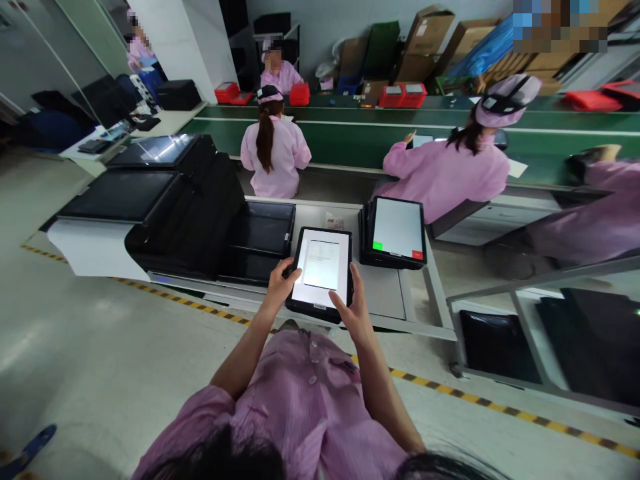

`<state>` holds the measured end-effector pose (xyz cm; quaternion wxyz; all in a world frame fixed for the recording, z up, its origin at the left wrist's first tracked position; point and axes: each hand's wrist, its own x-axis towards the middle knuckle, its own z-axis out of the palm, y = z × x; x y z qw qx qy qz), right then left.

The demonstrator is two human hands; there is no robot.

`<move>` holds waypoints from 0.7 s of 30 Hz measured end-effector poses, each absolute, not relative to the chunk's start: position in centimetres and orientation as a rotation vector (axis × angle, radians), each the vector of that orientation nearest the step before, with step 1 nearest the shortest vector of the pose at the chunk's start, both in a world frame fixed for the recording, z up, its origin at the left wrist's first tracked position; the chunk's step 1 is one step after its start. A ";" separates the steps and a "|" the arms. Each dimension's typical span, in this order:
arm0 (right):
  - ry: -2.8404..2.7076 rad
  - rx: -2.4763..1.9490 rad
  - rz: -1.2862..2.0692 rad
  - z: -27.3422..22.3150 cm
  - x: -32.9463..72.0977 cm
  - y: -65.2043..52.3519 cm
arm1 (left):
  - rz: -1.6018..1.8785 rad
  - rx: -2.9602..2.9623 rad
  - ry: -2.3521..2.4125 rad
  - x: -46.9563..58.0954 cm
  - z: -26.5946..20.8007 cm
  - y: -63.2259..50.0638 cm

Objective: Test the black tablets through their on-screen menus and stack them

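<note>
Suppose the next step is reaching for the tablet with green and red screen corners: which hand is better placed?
The right hand, probably: it holds the right side of the held tablet, nearer the other tablet. The left hand is at the opposite side, farther away. Both are occupied.

One left hand (pixel 281 287), one right hand (pixel 354 309), one held tablet (pixel 323 263); one stacked tablet (pixel 397 223) near the worktop's (pixel 380 293) right edge; two capped people (pixel 275 143) beyond its far edge.
</note>
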<state>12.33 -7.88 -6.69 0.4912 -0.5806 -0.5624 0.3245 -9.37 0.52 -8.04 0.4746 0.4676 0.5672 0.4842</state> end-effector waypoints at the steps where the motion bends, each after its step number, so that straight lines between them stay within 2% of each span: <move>1: -1.364 -1.411 0.788 -6.6 12.3 -7.9 | 1.183 1.124 1.364 -9.4 -8.0 0.5; 21: -1.285 -1.376 0.888 -7.8 13.3 -7.7 | 1.178 1.063 1.352 -9.3 -8.6 0.5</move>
